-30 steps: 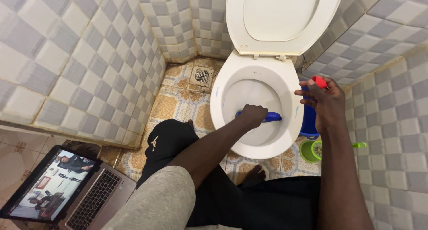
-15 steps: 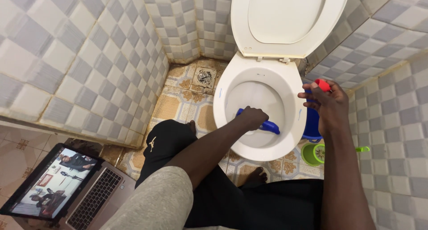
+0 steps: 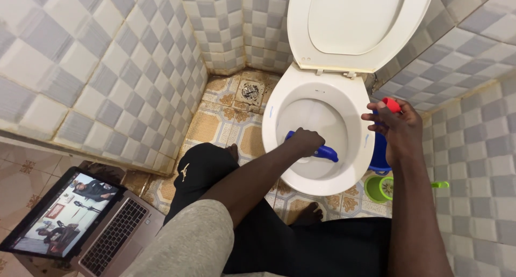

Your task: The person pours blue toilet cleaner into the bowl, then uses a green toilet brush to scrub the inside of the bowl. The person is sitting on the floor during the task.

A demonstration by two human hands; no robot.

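The left hand (image 3: 306, 140) is down inside the white toilet bowl (image 3: 317, 132), with its grip closed tight around a blue bottle (image 3: 325, 152) that lies tipped on its side against the inner wall. The right hand (image 3: 396, 127) is up beside the bowl, and its fingers pinch a small red cap (image 3: 391, 104). To do this well, it seems best to keep the bottle's tip close under the rim, go slowly all the way round, and keep the cap out of the bowl. There is one toilet with its lid (image 3: 357, 24) standing up, one blue bottle and one red cap. There is also one open laptop (image 3: 80, 223) on the floor, one floor drain (image 3: 250, 91) and one green brush holder (image 3: 379, 188).
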